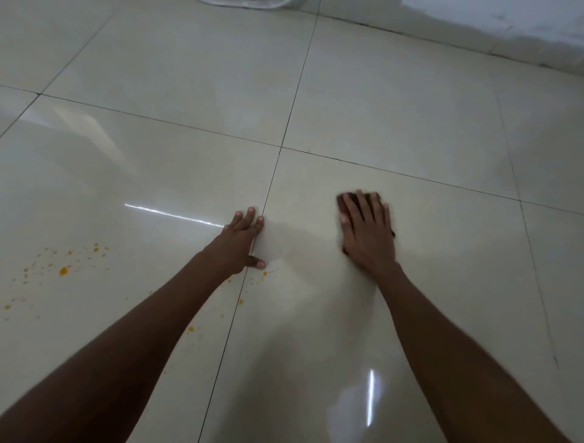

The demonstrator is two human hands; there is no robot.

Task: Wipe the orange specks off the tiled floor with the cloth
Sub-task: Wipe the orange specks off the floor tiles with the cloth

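My right hand [366, 234] lies flat on a dark brown cloth [343, 202], pressing it onto the cream tiled floor [395, 104]; only the cloth's edges show around my fingers, and both are blurred. My left hand [241, 242] rests palm down on the floor beside a grout line, fingers spread, holding nothing. Orange specks [64, 270] are scattered on the tile at the left, well away from the cloth. A few more specks [264, 273] lie just below my left thumb, and others [191, 329] sit under my left forearm.
A wall base [474, 38] runs across the top right. Something white [246, 2] lies at the top edge. Dark grout lines cross the floor, and light glares off the tiles at left and bottom right.
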